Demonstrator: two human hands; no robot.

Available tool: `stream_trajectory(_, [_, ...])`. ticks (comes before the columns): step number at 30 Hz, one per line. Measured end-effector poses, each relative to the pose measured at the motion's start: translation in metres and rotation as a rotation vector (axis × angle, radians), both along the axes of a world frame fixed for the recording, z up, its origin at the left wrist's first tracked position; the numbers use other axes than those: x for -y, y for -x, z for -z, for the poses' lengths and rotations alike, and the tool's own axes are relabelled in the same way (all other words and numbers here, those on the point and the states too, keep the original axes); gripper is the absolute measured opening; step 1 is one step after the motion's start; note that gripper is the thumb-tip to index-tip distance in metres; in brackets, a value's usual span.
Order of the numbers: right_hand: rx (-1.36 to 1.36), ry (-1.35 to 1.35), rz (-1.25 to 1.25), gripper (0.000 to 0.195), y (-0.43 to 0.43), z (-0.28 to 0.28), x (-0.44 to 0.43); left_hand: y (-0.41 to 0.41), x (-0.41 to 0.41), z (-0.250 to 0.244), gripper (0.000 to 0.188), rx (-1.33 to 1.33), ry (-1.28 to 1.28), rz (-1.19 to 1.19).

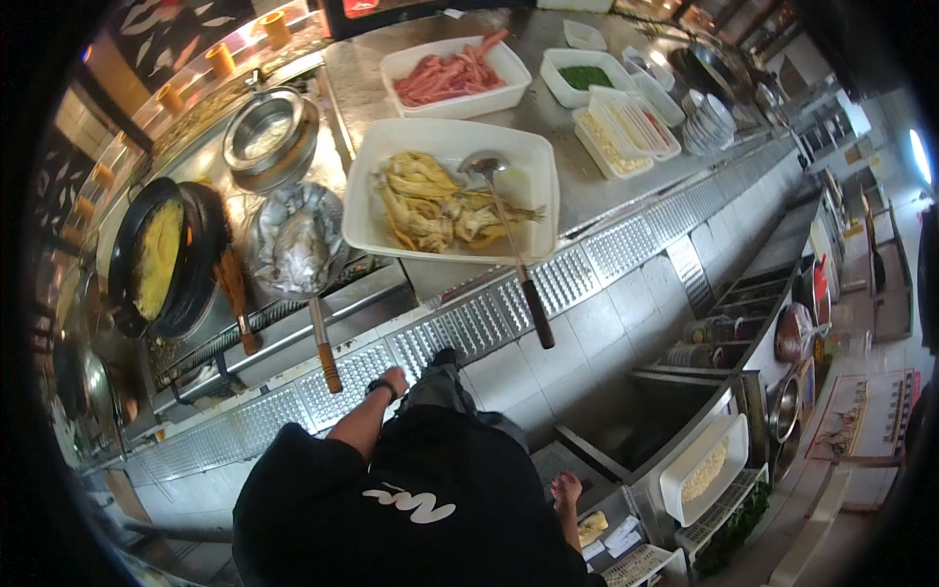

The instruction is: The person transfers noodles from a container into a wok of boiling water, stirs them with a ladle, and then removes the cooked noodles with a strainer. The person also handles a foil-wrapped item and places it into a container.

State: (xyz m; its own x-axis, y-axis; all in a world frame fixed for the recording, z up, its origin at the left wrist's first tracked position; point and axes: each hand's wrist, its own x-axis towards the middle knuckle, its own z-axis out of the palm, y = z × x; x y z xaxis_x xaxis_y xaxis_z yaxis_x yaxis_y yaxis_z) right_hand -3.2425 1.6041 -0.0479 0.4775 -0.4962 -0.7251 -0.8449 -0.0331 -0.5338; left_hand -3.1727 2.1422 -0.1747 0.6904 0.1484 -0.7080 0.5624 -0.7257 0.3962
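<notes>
My left hand (396,380), with a dark band at the wrist, hangs beside my leg over the perforated floor grating. No object shows in it, and its fingers are too small to read. Nearest to it is the wooden handle of a strainer (323,345), whose wide metal head lies on the stove under a greyish mass. My right hand (566,488) hangs low by a steel drawer unit, its fingers partly curled. Before me a white plastic tub (359,213) holds yellowish whole fish (422,176). A long-handled ladle (502,213) leans in it, its dark handle jutting over the edge.
A black wok (125,242) with yellow food and a bamboo brush (233,293) stand left. Behind the fish are a tub of raw meat strips (447,77) and a tub of chopped greens (587,75). Stacked bowls (708,121) stand right. A white bin (730,447) sits near my right side.
</notes>
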Motion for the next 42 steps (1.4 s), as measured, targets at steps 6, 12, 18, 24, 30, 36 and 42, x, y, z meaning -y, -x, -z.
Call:
stream_trajectory(6, [0.007, -0.060, 0.095, 0.015, 0.006, 0.024, 0.023, -0.147, 0.057, -0.062, 0.010, 0.291, 0.134, -0.049])
stream_trajectory(12, [0.084, -0.145, 0.128, 0.012, -0.030, 0.055, 0.050, -0.202, 0.091, -0.074, 0.014, 0.202, 0.134, -0.114])
stream_trajectory(18, [0.288, -0.243, -0.025, 0.011, -0.188, 0.082, 0.166, -0.127, 0.130, -0.035, 0.020, 0.029, 0.078, -0.179])
stream_trajectory(24, [0.432, -0.543, 0.112, 0.018, -0.370, 0.060, 0.224, -0.170, 0.187, -0.056, 0.022, -0.133, -0.182, 0.120])
stream_trajectory(30, [0.208, 0.218, -0.546, 0.024, -0.509, 0.031, 0.237, -0.236, 0.236, -0.031, 0.026, 0.058, -0.079, 0.050])
stream_trajectory(36, [0.229, 0.057, -0.232, 0.023, -0.527, 0.019, 0.234, -0.384, 0.261, -0.030, 0.025, -0.014, -0.058, 0.354])
stream_trajectory(42, [-0.028, 0.166, -0.072, 0.016, -0.459, 0.013, 0.279, -0.549, 0.307, -0.008, 0.025, -0.017, -0.035, 0.692])
